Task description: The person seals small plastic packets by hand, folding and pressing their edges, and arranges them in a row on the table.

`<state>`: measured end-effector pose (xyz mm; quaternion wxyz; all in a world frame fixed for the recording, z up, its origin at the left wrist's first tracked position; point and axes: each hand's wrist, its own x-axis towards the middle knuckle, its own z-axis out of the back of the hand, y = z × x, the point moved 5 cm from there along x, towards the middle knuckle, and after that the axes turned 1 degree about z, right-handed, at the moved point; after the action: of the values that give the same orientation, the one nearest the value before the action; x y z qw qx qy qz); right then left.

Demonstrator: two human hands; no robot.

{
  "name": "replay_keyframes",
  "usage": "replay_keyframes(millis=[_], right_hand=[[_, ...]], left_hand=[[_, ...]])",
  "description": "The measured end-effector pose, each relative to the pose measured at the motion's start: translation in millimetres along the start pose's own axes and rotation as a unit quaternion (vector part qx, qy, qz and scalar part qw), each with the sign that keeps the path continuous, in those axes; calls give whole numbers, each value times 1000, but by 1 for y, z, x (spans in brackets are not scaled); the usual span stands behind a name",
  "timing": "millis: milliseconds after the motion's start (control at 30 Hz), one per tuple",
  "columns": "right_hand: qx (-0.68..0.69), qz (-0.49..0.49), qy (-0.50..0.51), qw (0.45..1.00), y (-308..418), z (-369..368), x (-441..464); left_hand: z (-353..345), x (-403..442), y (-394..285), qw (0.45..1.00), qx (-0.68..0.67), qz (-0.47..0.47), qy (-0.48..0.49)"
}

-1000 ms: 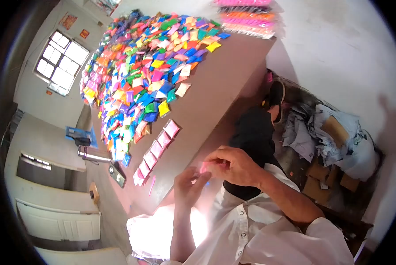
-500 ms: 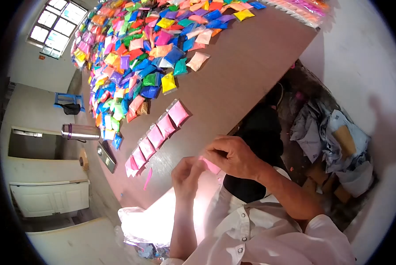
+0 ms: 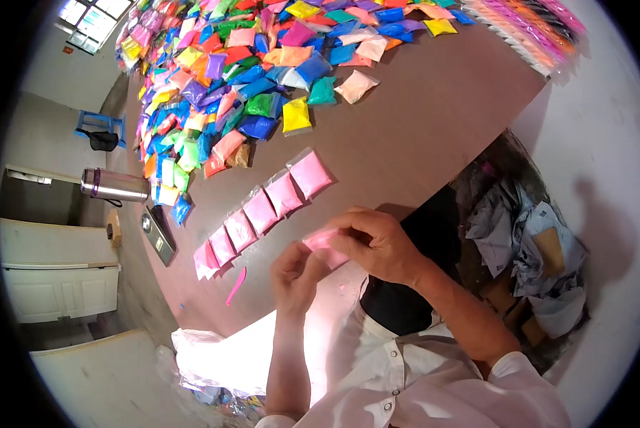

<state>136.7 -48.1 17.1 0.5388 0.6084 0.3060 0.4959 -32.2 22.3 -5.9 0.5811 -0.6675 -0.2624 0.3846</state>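
Observation:
Both hands are over the table's front edge, pinching a small pink packet (image 3: 323, 242) between them. My left hand (image 3: 295, 277) grips its left end between thumb and fingers. On the other end, the curled fingers of my right hand (image 3: 383, 244) hold the packet from above and partly cover it. Just beyond lies a slanting row of several pink packets (image 3: 261, 212) with clear plastic edges, set side by side. A thin pink plastic stick (image 3: 236, 287) rests left of my left hand.
A large heap of colourful packets (image 3: 241, 85) covers the far left of the brown table (image 3: 420, 128). A steel flask (image 3: 117, 185) and a dark phone-like object (image 3: 158, 235) stand near the left edge. Crumpled grey bags (image 3: 527, 242) lie on the floor at right.
The view has shifted, so the table items appear displaced. My hands have drawn the pink packet flatter between them, and more of it shows now.

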Motion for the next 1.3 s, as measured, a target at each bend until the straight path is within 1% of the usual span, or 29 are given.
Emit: replay_keyframes(millis=[67, 100, 167, 200, 267, 300, 367, 400, 467, 500, 567, 600, 667, 800, 867, 900, 967, 1000, 1067, 1200, 1267, 1300], right_hand=[[38, -19, -28, 999, -7, -2, -2], [38, -20, -23, 999, -9, -3, -2], [47, -31, -32, 998, -13, -3, -2], [45, -31, -31, 998, -12, -2, -2], [63, -78, -2, 995, -10, -3, -2], [62, -78, -2, 995, -8, -1, -1], [3, -46, 41, 998, -3, 0, 2], [3, -47, 42, 998, -6, 1, 2], [58, -94, 66, 992, -17, 0, -1], [56, -94, 68, 992, -15, -3, -1], [131, -114, 0, 985, -13, -4, -1], [130, -113, 3, 985, -13, -5, -1], [142, -129, -17, 981, -16, -5, -2], [118, -123, 14, 985, -9, -6, -1], [150, -149, 16, 977, -10, -7, -2], [150, -148, 18, 977, -10, -8, -3], [156, -173, 0, 972, -16, -7, -5], [157, -171, 0, 973, -19, -8, -5], [134, -130, -9, 982, -23, -6, -5], [126, -139, -27, 982, -22, -8, -6], [120, -129, -24, 984, -20, -9, -5], [120, -128, -25, 984, -18, -7, -4]], left_hand=[[-10, 1, -11, 1000, -1, -11, 13], [-9, 3, -10, 1000, -4, -11, 9], [-10, 6, -8, 999, -29, 9, 43], [-9, 6, -7, 999, -31, 8, 43], [-5, 5, -2, 999, -34, 16, 28], [-5, 5, 0, 999, -35, 16, 29], [-6, 4, 2, 998, -57, 2, 30], [-7, 4, 1, 998, -58, 3, 30], [-10, 5, -4, 997, -64, 5, 40], [-10, 6, -5, 997, -66, 4, 38], [-13, 8, -7, 998, -37, -3, 59], [-14, 9, -8, 998, -39, -4, 57], [-16, 9, -8, 993, -85, -1, 77], [-10, 8, -1, 994, -83, 6, 65], [-5, 8, 12, 994, -86, 29, 59], [-5, 8, 13, 994, -87, 28, 57], [-10, 8, 7, 994, -86, -4, 73], [-12, 8, 1, 994, -85, -5, 73], [-18, 7, -13, 996, -49, -18, 77], [-19, 9, -9, 997, -20, -24, 69], [-17, 11, 0, 999, -29, 1, 41], [-17, 11, -2, 999, -27, 0, 42]])
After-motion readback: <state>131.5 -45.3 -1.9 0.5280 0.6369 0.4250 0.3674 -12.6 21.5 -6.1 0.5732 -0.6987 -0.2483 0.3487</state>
